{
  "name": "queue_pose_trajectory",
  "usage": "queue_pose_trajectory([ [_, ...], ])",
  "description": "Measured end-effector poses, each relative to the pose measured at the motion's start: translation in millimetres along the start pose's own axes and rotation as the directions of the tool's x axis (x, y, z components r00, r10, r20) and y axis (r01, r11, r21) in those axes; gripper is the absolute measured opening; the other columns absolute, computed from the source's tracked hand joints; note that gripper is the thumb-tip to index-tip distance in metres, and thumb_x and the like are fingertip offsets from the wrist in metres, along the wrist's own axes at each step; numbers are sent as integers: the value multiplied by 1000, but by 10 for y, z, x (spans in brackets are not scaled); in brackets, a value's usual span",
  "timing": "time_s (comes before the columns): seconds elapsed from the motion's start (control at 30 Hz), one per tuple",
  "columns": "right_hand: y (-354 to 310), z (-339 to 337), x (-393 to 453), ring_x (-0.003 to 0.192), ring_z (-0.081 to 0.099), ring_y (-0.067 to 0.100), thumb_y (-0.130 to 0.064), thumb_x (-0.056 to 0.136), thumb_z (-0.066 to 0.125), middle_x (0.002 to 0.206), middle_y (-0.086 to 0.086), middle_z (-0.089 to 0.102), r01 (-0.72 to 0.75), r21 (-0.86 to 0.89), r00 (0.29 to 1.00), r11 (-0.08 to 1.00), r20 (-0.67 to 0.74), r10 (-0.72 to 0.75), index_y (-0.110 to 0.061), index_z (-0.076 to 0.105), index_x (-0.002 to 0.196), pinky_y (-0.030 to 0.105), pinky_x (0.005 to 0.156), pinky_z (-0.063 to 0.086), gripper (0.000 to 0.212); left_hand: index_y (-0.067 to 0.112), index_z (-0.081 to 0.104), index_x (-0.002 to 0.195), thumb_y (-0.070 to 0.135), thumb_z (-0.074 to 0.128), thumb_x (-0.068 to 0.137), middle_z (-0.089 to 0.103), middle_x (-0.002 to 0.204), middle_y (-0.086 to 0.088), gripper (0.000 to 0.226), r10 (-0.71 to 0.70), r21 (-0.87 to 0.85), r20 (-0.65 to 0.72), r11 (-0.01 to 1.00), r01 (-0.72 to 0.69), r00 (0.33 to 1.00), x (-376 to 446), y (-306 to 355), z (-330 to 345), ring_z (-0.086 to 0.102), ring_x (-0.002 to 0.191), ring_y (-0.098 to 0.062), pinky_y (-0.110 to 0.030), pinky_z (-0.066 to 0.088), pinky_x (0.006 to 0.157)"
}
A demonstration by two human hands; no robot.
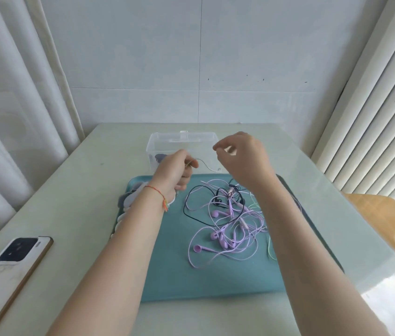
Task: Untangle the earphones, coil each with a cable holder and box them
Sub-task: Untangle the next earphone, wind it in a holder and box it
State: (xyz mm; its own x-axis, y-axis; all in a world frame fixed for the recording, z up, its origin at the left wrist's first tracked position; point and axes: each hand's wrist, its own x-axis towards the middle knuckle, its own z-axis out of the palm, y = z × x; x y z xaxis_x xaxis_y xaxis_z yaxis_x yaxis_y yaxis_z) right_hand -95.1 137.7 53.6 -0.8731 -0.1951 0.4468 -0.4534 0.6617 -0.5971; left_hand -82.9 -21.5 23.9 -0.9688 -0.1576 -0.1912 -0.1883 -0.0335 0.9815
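A tangle of purple earphones (225,238) lies on the teal tray (167,275), mixed with a black earphone cable (191,214) and a green cable (270,248) at the right. My left hand (174,170) is raised over the tray's far left corner, closed on a white cable (207,166) that curves to the right. My right hand (240,154) hovers beside it with fingertips pinched; whether it grips the cable is unclear. A clear plastic box (160,144) stands behind the tray with a dark item inside.
Grey and white cable holders (128,197) lie along the tray's left edge, partly under my left forearm. A phone (19,253) lies face down at the table's left front. Curtains hang left, blinds right, and a wooden surface (385,219) sits at the right.
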Motion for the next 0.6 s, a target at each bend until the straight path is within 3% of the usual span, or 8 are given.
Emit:
queue_pose_trajectory([
  [0.07, 20, 113, -10, 107, 54, 16, -9, 87, 57, 113, 2, 61, 84, -44, 996, 995, 22, -83, -14, 71, 103, 12, 83, 29, 22, 13, 47, 65, 16, 36, 92, 21, 43, 7, 29, -14, -3, 83, 1000, 15, 996, -14, -7, 32, 13, 33, -7, -14, 9, 38],
  [0.13, 31, 199, -25, 115, 52, 18, -7, 89, 54, 118, 2, 62, 122, -75, 986, 990, 126, -112, -13, 68, 109, 13, 87, 29, 26, 14, 46, 66, 15, 36, 94, 20, 48, 5, 29, -10, -24, 156, 1000, 14, 988, -23, -1, 45, 13, 34, -7, -14, 10, 37],
  [0.2, 35, 244, -32, 105, 59, 18, -12, 92, 50, 108, 1, 68, 87, -74, 971, 993, 231, -68, -17, 67, 110, 22, 84, 40, 25, 15, 46, 68, 16, 38, 95, 20, 50, 5, 28, -8, -92, 230, 995, 31, 973, -29, 17, 35, 13, 34, -6, -15, 10, 36],
  [0.27, 50, 225, -19, 87, 61, 19, -16, 94, 49, 92, 4, 70, 46, -68, 967, 997, 252, -28, -17, 67, 104, 26, 72, 44, 21, 17, 47, 71, 18, 39, 96, 19, 48, 6, 26, -8, -142, 300, 988, 53, 954, -38, 29, 13, 14, 33, -5, -15, 11, 35],
  [0.37, 74, 116, 12, 67, 52, 13, -15, 95, 51, 77, 2, 66, 13, 1, 976, 1000, 219, -13, -16, 70, 91, 12, 55, 36, 20, 16, 49, 79, 23, 36, 100, 19, 45, 8, 26, -9, -169, 408, 982, 85, 913, -60, 21, -3, 15, 32, -4, -15, 12, 36],
  [0.47, 75, 43, 18, 67, 52, 14, -12, 93, 53, 69, -2, 60, 16, 65, 984, 998, 174, -27, -14, 70, 87, 10, 58, 36, 18, 14, 50, 80, 28, 32, 102, 23, 45, 9, 31, -17, -209, 498, 968, 139, 867, -83, 12, 31, 18, 32, -2, -18, 10, 38],
  [0.6, 74, 47, 12, 68, 56, 12, -8, 93, 50, 72, 4, 64, 11, 121, 993, 993, 117, -25, -11, 69, 91, 11, 60, 37, 19, 12, 53, 80, 23, 34, 99, 30, 48, 6, 29, 14, -286, 554, 942, 174, 833, -145, 33, 100, 24, 35, -5, -20, 13, 42],
])
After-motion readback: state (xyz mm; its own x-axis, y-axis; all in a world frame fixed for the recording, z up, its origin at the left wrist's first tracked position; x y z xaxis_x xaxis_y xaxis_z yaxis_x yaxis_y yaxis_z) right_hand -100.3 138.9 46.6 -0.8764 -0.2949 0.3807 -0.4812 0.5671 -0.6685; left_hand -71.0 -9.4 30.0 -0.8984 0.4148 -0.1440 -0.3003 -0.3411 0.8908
